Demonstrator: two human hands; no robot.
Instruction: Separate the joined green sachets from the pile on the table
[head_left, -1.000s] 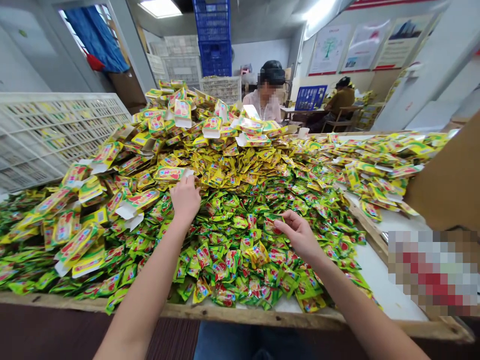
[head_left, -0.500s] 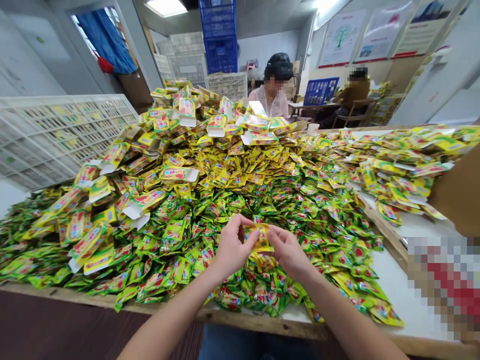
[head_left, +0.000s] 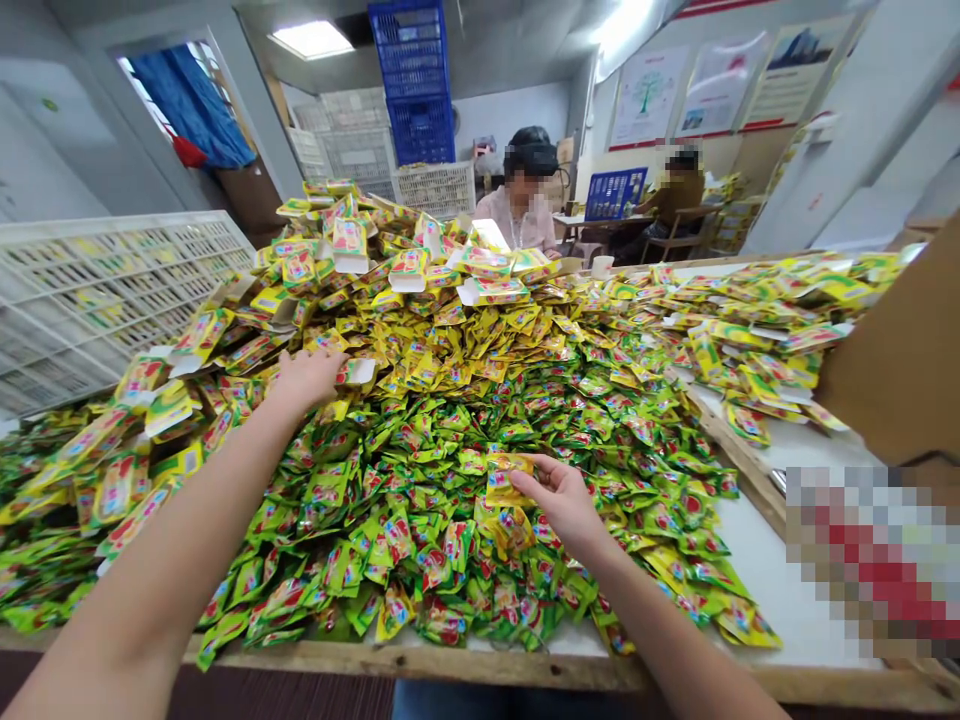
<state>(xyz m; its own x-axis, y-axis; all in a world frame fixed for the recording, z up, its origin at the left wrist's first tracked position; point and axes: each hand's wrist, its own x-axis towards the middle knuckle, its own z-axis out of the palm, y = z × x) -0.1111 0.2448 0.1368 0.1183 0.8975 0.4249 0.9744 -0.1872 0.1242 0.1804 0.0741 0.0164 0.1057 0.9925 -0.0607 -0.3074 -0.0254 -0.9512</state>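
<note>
My left hand (head_left: pixel 309 380) is stretched out to the heap's left side. Its fingers are closed over a small yellow-and-red carton (head_left: pixel 357 372), whose white open end sticks out to the right; the fingertips are partly hidden. Nearer to me, my right hand (head_left: pixel 559 495) pinches a yellow sachet (head_left: pixel 504 480) between thumb and fingers, above the pile. Green sachets (head_left: pixel 442 550) with red pictures lie thick beneath both forearms. Behind them is a band of yellow sachets (head_left: pixel 450 340). More open cartons (head_left: pixel 409 270) are stacked on top at the back and left.
A white plastic crate (head_left: pixel 127 290) leans at the left. Wooden strips edge the white table (head_left: pixel 750 545). More cartons (head_left: pixel 780 340) lie right of a divider, beside a brown cardboard box (head_left: pixel 892 370). One person (head_left: pixel 517 205) sits opposite; another person (head_left: pixel 679 195) sits farther back.
My left hand has let go of the yellow sachet and moved left and away from me, onto a carton. My right hand keeps the sachet. The view has shifted slightly right.
</note>
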